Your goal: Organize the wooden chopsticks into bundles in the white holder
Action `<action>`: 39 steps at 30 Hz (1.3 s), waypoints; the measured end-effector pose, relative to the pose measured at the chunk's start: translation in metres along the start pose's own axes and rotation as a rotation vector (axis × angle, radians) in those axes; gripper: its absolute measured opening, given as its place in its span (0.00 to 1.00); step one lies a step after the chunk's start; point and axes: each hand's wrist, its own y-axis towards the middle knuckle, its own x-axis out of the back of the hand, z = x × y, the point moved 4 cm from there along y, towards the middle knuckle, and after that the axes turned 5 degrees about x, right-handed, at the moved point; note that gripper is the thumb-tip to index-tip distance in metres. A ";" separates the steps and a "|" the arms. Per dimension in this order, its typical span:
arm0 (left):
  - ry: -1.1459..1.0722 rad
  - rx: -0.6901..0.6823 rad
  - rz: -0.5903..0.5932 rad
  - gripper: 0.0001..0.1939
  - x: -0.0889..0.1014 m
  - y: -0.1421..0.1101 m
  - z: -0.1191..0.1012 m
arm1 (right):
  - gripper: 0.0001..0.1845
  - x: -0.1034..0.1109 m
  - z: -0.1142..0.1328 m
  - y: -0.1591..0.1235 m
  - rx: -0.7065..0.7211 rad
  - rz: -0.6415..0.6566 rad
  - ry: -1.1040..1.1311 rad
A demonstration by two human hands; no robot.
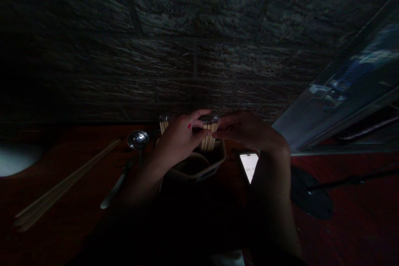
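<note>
Working two-handed in poor light, close to a stone-block wall.

Below it, a dark red table carries a bunch of long sticks, off to our left, and a light-rimmed container. Our left hand and right hand meet over the container's far side; the fingers of both are narrow, pinching a bundle of short sticks near its clear-wrapped top, its lower end down inside the rim. Too dim to tell which hand bears the weight. We judge the step in hand as handling the bundle's top; the next move seems to call for a light, even pinch, sticks kept upright. Nearby, smaller: ladle left, lit phone right.
</note>
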 end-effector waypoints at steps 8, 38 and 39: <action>-0.011 0.017 -0.001 0.25 0.001 -0.001 -0.001 | 0.08 -0.001 0.003 0.002 -0.008 0.023 -0.046; 0.018 0.013 -0.016 0.25 -0.001 -0.002 -0.003 | 0.08 0.000 0.011 0.001 -0.033 -0.014 -0.140; 0.025 0.014 -0.019 0.25 0.000 -0.002 -0.003 | 0.08 0.000 0.011 0.001 -0.033 -0.013 -0.145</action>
